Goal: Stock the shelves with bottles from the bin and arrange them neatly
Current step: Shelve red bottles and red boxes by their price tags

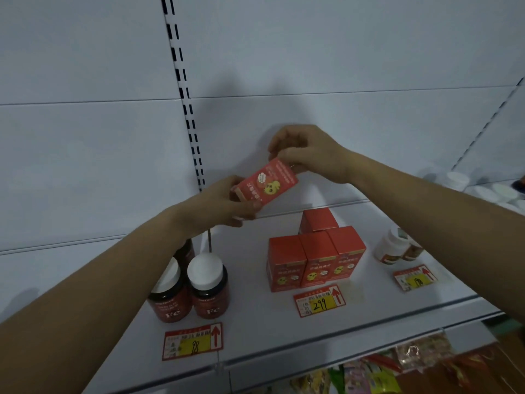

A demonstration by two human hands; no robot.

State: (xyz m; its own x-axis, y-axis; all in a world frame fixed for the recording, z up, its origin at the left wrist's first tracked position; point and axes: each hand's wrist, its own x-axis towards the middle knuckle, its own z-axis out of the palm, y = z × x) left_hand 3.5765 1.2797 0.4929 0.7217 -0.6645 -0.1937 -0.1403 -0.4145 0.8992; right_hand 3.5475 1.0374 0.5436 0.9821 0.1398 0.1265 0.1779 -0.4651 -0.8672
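Both hands hold one small red box [270, 182] tilted in the air above the white shelf [255, 331]. My left hand [227, 204] grips its lower left end, and my right hand [304, 152] pinches its upper right end. Below it stands a group of matching red boxes [315, 257], three in front and one behind. Two dark bottles with white caps [208, 288] marked Fe stand at the left front, with another half hidden behind my left arm. White bottles [393, 248] stand at the right. No bin is in view.
Red and yellow price tags [319, 301] lie flat along the shelf's front. A slotted upright rail [184, 95] runs up the back panel. More white caps [483, 189] show on the neighbouring shelf at far right. Colourful packets [369, 373] fill the shelf below.
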